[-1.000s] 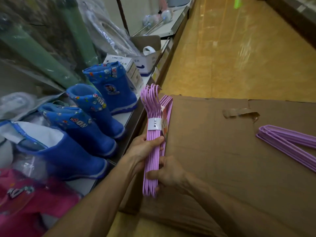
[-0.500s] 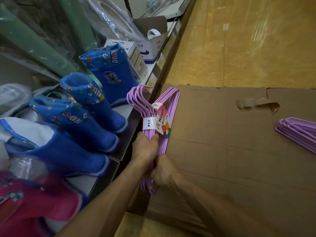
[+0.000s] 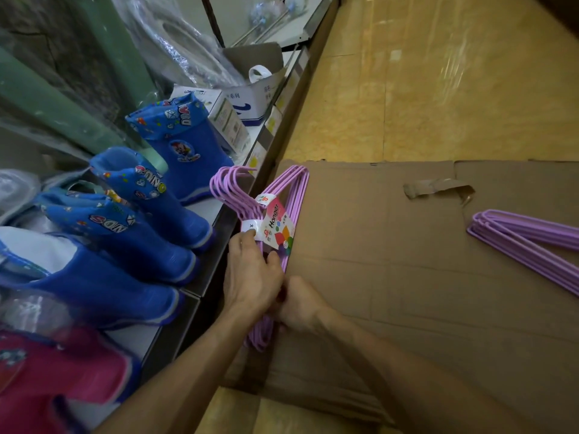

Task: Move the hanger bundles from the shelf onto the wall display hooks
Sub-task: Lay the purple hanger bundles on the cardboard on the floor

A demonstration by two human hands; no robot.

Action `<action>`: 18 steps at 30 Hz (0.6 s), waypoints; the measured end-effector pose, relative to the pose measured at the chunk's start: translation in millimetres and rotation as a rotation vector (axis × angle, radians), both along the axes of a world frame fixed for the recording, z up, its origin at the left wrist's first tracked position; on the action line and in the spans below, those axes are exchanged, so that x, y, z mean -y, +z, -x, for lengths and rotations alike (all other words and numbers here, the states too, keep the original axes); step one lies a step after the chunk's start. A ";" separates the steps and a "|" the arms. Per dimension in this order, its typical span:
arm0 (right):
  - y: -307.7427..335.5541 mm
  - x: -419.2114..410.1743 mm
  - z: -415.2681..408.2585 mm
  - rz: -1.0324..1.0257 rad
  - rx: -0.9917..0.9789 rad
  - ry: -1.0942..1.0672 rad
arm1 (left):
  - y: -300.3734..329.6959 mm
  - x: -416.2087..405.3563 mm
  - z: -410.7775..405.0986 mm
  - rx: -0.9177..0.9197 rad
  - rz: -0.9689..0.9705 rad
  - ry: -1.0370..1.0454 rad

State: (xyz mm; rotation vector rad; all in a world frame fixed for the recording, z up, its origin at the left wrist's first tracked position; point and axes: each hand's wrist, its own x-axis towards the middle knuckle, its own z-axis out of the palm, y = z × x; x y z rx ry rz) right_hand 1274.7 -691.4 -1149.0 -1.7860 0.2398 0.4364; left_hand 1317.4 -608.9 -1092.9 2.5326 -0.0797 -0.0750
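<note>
A bundle of purple hangers [image 3: 291,195] with a white band and a colourful "Hanger" label stands on edge at the left side of a flat brown cardboard sheet [image 3: 407,277], hooks pointing toward the shelf. My left hand [image 3: 250,277] grips the bundle just below the label. My right hand [image 3: 300,302] clasps the same bundle lower down, touching the left hand. A second purple hanger bundle [image 3: 526,242] lies flat on the cardboard at the far right, partly cut off by the frame edge.
A low shelf [image 3: 219,220] runs along the left with several blue children's rain boots [image 3: 175,151], a pink boot [image 3: 62,371], white boxes [image 3: 247,98] and plastic-wrapped green rolls [image 3: 62,104]. Yellow tiled floor [image 3: 438,89] lies beyond the cardboard.
The bundle has been turned so its label faces up and its shoulders spread open. Both hands slid closer together on it. The view has shifted slightly.
</note>
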 end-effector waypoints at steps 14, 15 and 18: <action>40.6 192.3 123.6 0.064 0.162 -0.418 | 44.1 76.1 56.7 -0.057 0.401 -0.470; 46.0 202.9 136.5 0.082 0.169 -0.426 | 45.6 84.2 60.1 -0.071 0.410 -0.508; 59.1 232.1 171.1 0.141 0.176 -0.438 | 49.2 108.2 69.7 -0.130 0.419 -0.585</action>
